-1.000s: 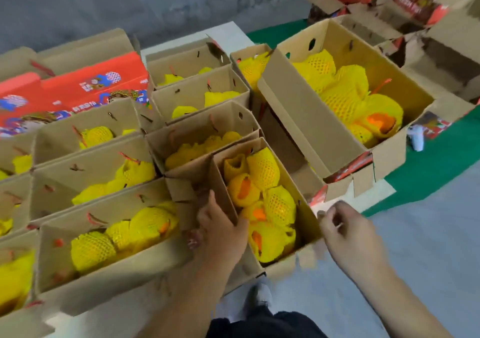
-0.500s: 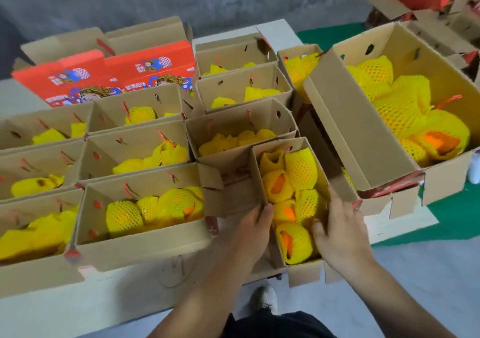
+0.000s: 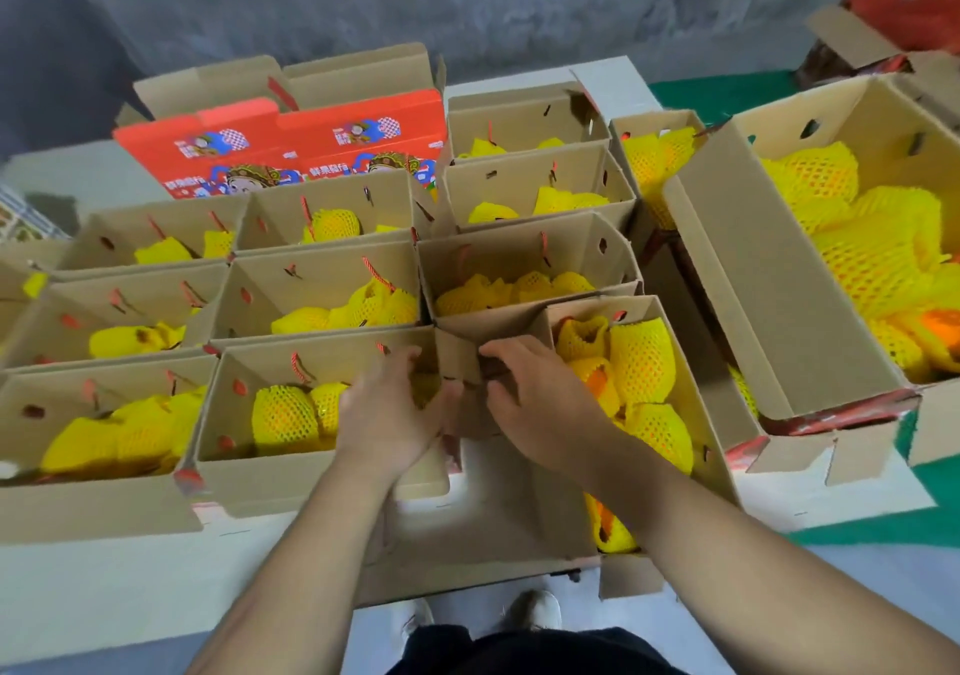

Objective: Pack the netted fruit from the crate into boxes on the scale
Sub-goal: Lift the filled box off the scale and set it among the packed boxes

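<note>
Head view: left hand and right hand, fingers curled, grip a brown cardboard flap between filled boxes; yellow foam-netted fruit remains in the large cardboard crate, so packing looks unfinished.

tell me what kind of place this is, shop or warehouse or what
Probably a fruit packing area rather than a shop: rows of open cardboard boxes holding fruit in yellow foam nets, a large crate of the same fruit, and flat printed red cartons waiting.

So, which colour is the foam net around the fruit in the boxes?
Yellow, a mesh pattern; the head view shows it best on the netted fruit beside the right hand.
</note>
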`<state>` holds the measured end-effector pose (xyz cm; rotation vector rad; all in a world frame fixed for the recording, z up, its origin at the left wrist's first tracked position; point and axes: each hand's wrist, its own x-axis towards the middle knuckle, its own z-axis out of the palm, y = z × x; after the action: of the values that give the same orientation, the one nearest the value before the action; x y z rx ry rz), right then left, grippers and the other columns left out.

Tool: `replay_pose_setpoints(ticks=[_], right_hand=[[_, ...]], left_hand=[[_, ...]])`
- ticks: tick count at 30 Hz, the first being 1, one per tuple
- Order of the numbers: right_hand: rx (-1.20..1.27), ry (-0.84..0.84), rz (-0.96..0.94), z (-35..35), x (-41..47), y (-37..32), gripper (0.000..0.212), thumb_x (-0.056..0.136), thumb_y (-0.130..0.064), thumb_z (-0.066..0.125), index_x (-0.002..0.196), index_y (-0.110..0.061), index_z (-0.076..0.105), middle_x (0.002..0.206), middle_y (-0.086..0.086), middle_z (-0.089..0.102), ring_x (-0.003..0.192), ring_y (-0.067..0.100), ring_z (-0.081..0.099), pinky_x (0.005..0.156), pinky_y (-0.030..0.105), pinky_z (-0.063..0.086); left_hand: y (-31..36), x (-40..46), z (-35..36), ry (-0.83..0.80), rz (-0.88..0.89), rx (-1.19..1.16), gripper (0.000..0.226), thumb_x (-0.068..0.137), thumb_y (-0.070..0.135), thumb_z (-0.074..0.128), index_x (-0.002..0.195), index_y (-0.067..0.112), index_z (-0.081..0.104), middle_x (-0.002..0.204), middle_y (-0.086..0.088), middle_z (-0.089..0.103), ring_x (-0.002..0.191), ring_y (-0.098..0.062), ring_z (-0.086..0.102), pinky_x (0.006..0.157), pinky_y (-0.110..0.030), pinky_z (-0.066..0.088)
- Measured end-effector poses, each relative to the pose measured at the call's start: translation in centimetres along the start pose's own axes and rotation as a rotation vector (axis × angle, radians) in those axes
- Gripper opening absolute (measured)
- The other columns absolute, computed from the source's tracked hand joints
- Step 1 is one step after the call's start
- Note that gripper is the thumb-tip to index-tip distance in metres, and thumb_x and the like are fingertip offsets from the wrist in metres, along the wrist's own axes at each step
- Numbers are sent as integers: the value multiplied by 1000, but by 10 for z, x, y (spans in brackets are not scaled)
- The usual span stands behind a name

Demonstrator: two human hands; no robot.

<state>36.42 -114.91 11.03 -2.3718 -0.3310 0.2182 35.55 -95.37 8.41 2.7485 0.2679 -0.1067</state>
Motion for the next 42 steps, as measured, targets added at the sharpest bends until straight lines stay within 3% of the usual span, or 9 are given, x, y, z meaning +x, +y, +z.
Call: replay_pose_setpoints(ticks=[4, 7, 10, 13, 17, 21, 29, 35, 42], right_hand=[[193, -181, 264, 38, 11, -15, 52, 105, -36, 54, 154, -27, 37, 144, -3, 56, 129, 20, 57, 111, 39, 48], [274, -216, 327, 51, 19, -15, 42, 104, -34, 55, 144, -23, 48, 123, -3, 63, 107, 16, 62, 88, 28, 53], [265, -272, 372, 61, 18, -14, 34, 103, -32, 55, 134, -20, 58, 116, -1, 65, 108, 19, 64, 93, 31, 53], [186, -295, 420, 67, 17, -9, 23, 101, -31, 54, 119, -17, 60, 108, 2, 66, 99, 21, 64, 96, 41, 55], [150, -246, 467, 74, 21, -7, 15, 105, -31, 47, 113, -22, 57, 99, -1, 64, 89, 15, 64, 83, 36, 57], [136, -230, 501, 87, 19, -19, 33, 106, -23, 44, 139, -24, 44, 127, 4, 61, 114, 26, 62, 101, 46, 53], [176, -187, 470, 71, -5, 3, 54, 98, -9, 42, 149, -26, 48, 142, 7, 61, 132, 33, 55, 117, 49, 41], [286, -115, 516, 72, -27, 12, 43, 105, -15, 45, 147, -22, 49, 130, 9, 65, 124, 33, 60, 110, 46, 45], [481, -147, 562, 64, -27, 2, 51, 98, 3, 37, 141, -16, 55, 117, 12, 65, 111, 33, 61, 97, 45, 53]], left_hand=[[-6, -24, 11, -374, -65, 237, 81, 87, 87, 12, 98, 42, 79, 91, 7, 77, 95, -21, 72, 79, -29, 53], [4, -25, 20, -417, 13, 186, 69, 80, 66, 22, 89, 28, 79, 78, 9, 78, 87, -14, 74, 82, -34, 60], [0, -37, 26, -382, 136, 345, 56, 86, 64, 32, 92, 25, 71, 84, 6, 79, 90, -18, 73, 76, -30, 58], [-17, -51, 15, -322, 186, 97, 49, 90, 72, 37, 104, 37, 68, 99, 11, 77, 96, -17, 71, 77, -33, 57], [-92, -41, -13, 372, -75, -125, 45, 95, 37, 65, 136, 20, 65, 134, -11, 65, 126, -35, 55, 106, -44, 41], [-131, -17, -37, 29, -567, 71, 83, 95, 37, 68, 163, 15, 26, 152, -25, 37, 140, -48, 35, 117, -48, 27], [-156, -20, -34, 39, -492, -103, 34, 108, 29, 52, 130, 7, 64, 131, -27, 63, 121, -48, 58, 100, -45, 45], [-158, -65, -3, 115, -553, -712, 26, 108, 13, 53, 118, 36, 59, 98, 14, 66, 96, -16, 61, 77, -34, 45], [-149, -56, -19, 37, -540, -680, 32, 110, 16, 53, 141, 15, 60, 110, -12, 69, 115, -42, 63, 101, -56, 53]])
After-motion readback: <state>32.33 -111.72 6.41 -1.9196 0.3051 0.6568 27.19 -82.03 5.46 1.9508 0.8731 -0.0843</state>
